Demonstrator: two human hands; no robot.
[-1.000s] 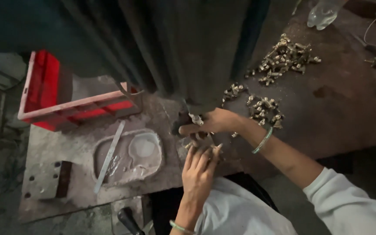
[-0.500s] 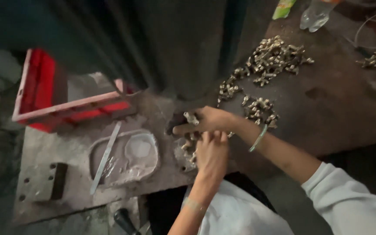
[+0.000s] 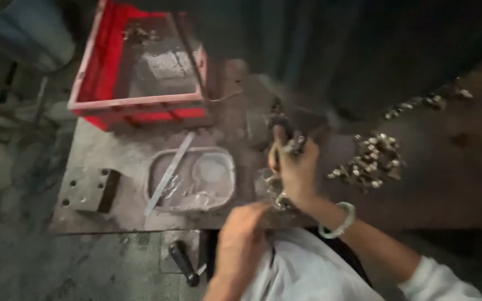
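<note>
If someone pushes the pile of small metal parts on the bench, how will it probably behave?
The pile looks loose and unstacked, so it would likely spread rather than slide as one. The parts look metallic, so probably heavy for their size. Their irregular shapes suggest they snag together more than roll.

left hand pulled back from right hand; view shifted left.

One red crate, one metal tray, one steel block, two hands.
</note>
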